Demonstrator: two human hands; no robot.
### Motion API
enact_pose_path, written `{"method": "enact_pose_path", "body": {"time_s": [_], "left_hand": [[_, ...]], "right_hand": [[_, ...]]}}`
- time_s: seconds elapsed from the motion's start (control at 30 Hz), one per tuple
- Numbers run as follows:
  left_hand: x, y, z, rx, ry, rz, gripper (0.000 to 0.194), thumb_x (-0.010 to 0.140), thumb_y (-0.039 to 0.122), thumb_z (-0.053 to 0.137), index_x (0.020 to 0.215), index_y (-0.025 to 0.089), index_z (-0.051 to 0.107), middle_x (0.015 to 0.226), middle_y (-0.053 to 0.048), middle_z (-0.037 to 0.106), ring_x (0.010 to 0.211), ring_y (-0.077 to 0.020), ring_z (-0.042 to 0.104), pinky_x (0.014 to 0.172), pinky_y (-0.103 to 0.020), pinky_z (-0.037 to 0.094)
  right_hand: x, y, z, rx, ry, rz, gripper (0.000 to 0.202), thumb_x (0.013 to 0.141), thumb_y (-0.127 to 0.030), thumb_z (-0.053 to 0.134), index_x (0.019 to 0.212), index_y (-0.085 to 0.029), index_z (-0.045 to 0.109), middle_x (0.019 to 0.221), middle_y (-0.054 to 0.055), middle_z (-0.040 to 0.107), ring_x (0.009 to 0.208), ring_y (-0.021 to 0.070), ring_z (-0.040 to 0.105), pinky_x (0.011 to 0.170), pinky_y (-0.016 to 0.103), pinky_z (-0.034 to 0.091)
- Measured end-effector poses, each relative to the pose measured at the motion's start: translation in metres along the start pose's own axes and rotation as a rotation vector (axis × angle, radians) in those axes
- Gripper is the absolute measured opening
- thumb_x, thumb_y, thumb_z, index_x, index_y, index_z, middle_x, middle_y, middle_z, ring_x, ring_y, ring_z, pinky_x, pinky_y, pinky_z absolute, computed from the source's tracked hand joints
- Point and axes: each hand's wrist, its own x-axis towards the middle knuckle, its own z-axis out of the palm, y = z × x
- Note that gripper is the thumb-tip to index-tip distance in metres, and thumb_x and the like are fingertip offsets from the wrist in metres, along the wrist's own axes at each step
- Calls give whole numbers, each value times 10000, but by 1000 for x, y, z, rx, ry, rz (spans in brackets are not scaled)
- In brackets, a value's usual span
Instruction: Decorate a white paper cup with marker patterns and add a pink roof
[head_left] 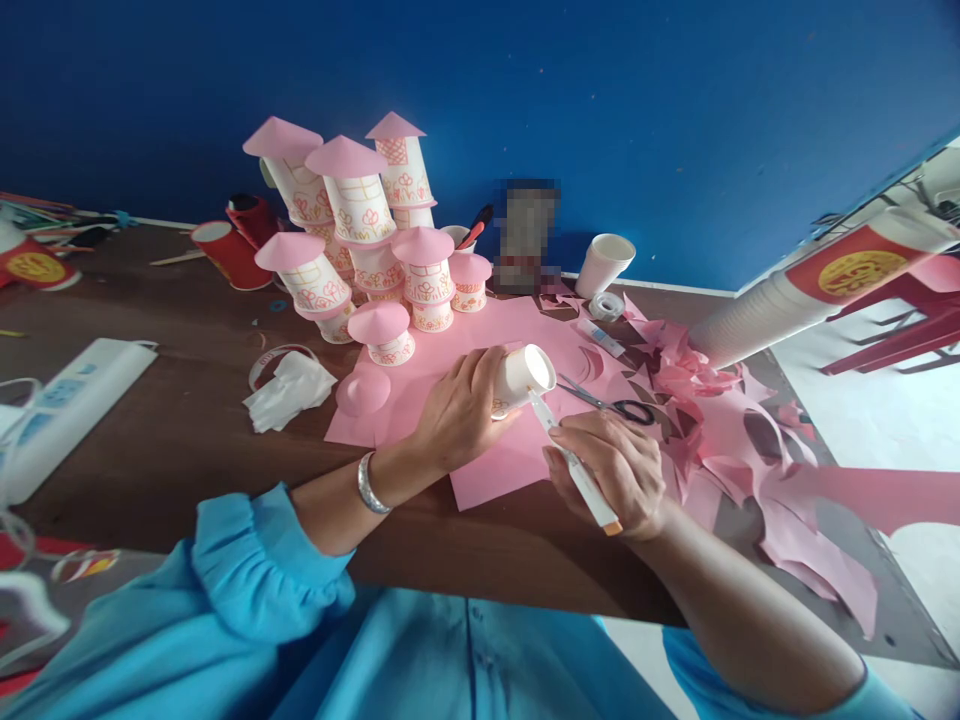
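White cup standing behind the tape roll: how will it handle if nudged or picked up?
The white cup looks like paper, so it's probably light and may dent under a hard squeeze. Its base is narrower than its mouth, so a push up high would likely tip it. Once down, its round taper may make it roll in a curve.

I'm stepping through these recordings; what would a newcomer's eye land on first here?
Probably the cluster of paper-cup towers with pink cone roofs, left of centre against the blue wall. Next, front and centre, the left hand holds a white paper cup while the right hand points a white marker at it. Pink paper scraps sprawl on the right.
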Motion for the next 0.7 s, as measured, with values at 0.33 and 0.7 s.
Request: {"method": "enact_pose_path", "body": {"time_s": [0.33, 0.7], "left_hand": [[0, -1, -1, 17, -36, 0, 633, 967, 278, 703, 1494, 107, 397, 1277, -232, 710, 1147, -364, 749, 843, -448, 654], [0, 3, 0, -44, -84, -83, 681, 841, 305, 816, 1395, 167, 445, 1150, -136, 737, 1001, -312, 781, 716, -367, 608]], "right_hand": [[2, -2, -2, -24, -27, -31, 93, 994, -95, 652, 1069, -149, 641, 775, 48, 734, 639, 158, 677, 606, 291, 597], [-3, -1, 2, -42, -41, 8, 143, 960, -72, 670, 1083, -143, 647, 811, 69, 733, 656, 189, 694, 600, 314, 559]]}}
